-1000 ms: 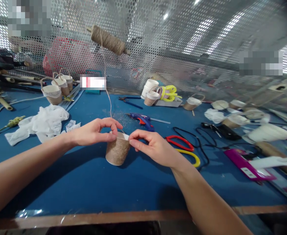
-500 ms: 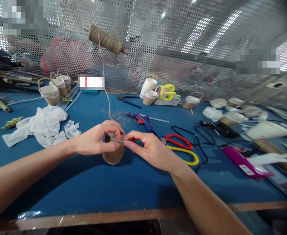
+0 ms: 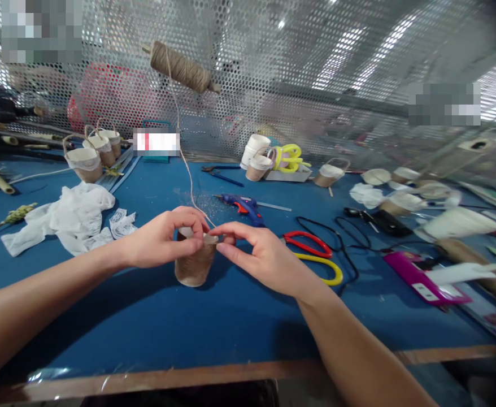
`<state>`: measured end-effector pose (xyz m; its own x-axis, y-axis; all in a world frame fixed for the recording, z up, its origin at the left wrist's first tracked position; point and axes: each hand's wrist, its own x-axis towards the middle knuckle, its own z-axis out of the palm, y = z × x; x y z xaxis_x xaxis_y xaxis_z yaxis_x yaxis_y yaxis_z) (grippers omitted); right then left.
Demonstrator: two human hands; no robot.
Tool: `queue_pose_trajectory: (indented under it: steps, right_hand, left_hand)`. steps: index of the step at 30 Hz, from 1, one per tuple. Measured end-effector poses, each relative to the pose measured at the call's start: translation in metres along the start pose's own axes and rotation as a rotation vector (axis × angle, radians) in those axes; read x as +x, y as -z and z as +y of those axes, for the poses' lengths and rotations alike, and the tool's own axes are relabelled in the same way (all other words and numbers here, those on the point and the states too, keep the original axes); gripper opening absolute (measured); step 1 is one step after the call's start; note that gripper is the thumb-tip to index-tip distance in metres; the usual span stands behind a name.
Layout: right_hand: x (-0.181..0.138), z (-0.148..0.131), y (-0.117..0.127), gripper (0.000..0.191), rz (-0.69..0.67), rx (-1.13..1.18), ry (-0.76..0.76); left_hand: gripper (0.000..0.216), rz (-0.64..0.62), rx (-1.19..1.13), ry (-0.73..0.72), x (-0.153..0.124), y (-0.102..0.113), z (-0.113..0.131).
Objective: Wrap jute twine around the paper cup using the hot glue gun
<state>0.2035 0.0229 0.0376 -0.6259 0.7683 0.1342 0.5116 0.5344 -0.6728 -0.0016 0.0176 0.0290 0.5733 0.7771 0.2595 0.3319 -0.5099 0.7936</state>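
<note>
A small paper cup wrapped in brown twine [image 3: 192, 265] is held above the blue table [image 3: 146, 316]. My left hand [image 3: 159, 240] grips its rim from the left, fingers curled over the top. My right hand [image 3: 259, 257] pinches the twine strand [image 3: 184, 164] at the cup's right rim. The strand runs up to a twine spool [image 3: 182, 68] hung on the perforated metal screen [image 3: 316, 68].
A blue glue gun [image 3: 242, 204] and red and yellow scissors [image 3: 316, 254] lie just behind my hands. White lace fabric [image 3: 70, 217] lies to the left, finished little baskets [image 3: 85, 161] at the back left, more cups [image 3: 259, 161] mid-back, and a pink box [image 3: 423, 280] to the right.
The cup has turned and shifted slightly left between my hands. My right fingers moved along the rim, keeping the twine against it.
</note>
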Motion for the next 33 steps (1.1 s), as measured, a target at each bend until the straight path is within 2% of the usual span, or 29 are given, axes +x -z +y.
queue_pose_trajectory:
  steps: [6,11,19,24,29,33]
  right_hand:
    - [-0.001,0.0,0.001,0.019,-0.016,0.097,0.008]
    - [-0.002,-0.002,0.001,0.019,-0.035,0.042,-0.043]
    - [-0.003,-0.003,0.0,0.02,-0.043,0.006,-0.056]
    - [0.0,-0.005,-0.002,0.02,-0.042,-0.007,-0.043]
    - [0.0,-0.003,0.002,0.017,0.052,0.016,-0.017]
    - [-0.001,-0.004,0.013,0.012,0.096,-0.085,0.023]
  left_hand:
    - [0.009,-0.086,-0.138,0.028,0.0,0.005,-0.006]
    - [0.008,-0.12,-0.228,0.055,0.0,0.003,-0.012]
    - [0.011,-0.157,-0.179,0.131,0.002,0.006,-0.009]
    - [0.015,-0.139,-0.153,0.114,0.002,0.004,-0.005]
    - [0.012,-0.117,-0.202,0.146,0.002,0.003,-0.006]
    - [0.013,-0.119,-0.273,0.182,0.001,0.004,-0.009]
